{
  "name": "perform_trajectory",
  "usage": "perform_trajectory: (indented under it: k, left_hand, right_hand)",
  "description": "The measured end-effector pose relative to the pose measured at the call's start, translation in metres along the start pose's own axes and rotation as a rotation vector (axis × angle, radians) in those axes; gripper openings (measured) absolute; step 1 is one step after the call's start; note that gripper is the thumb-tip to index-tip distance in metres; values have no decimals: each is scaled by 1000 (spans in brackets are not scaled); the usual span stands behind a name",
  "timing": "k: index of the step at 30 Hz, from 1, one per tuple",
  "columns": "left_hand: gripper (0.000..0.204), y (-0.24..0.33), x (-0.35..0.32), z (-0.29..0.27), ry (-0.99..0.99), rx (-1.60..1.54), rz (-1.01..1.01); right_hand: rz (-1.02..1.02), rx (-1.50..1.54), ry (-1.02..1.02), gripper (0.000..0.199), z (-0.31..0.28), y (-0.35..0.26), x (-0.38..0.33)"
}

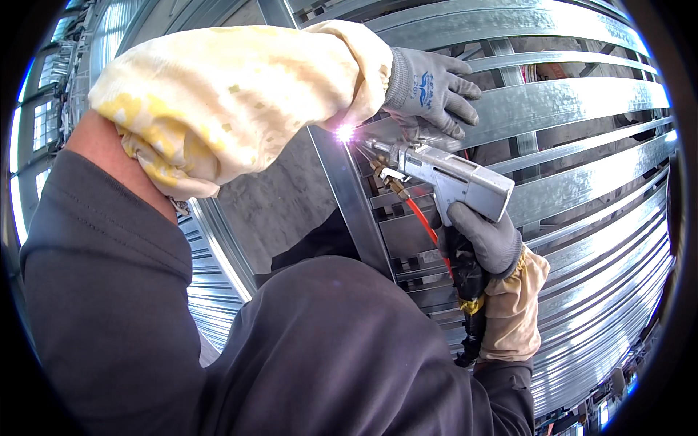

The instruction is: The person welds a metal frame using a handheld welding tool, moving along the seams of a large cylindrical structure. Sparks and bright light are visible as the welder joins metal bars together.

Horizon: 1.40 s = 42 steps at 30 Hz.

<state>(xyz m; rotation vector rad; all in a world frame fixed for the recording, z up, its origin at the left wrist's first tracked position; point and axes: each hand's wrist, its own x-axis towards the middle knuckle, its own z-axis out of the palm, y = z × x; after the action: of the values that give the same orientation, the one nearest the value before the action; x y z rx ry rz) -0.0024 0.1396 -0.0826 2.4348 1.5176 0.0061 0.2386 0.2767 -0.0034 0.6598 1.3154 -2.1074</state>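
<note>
blue lettering (424, 89) on left glove (437, 93)

The scene is bright, with white light in the panes (16, 192) at far left. A white-violet spark (345, 133) flares overexposed at the left edge of the slatted metal frame (571, 105); glossy reflections streak toward its right edge. Fisheye distortion bows the slats (509, 22), and the view's corners fall black
</note>
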Motion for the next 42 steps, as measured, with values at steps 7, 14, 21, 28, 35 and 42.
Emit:
perform_trajectory:
  k: [7, 14, 21, 28, 35, 42]
  left_hand:
    - [68, 0, -1, -5, -13, 40, 4]
    - [74, 4, 1, -9, -62, 3, -17]
    - [74, 6, -2, -8, -89, 29, -35]
    - [75, 5, -4, -6, -38, 57, -25]
    - [79, 7, -4, -6, -70, 7, -26]
    - [73, 8, -3, -11, -83, 21, -29]
  right_hand:
    - [65, 62, -13, 46, -3, 0, -2]
    - [68, 14, -11, 38, 0, 3, -3]
    - [73, 1, -22, 39, 1, 5, -4]
    - [35, 12, -50, 52, -1, 7, -4]
    - [28, 23, -47, 55, 0, 12, -8]
    - [48, 19, -62, 52, -3, 15, -9]
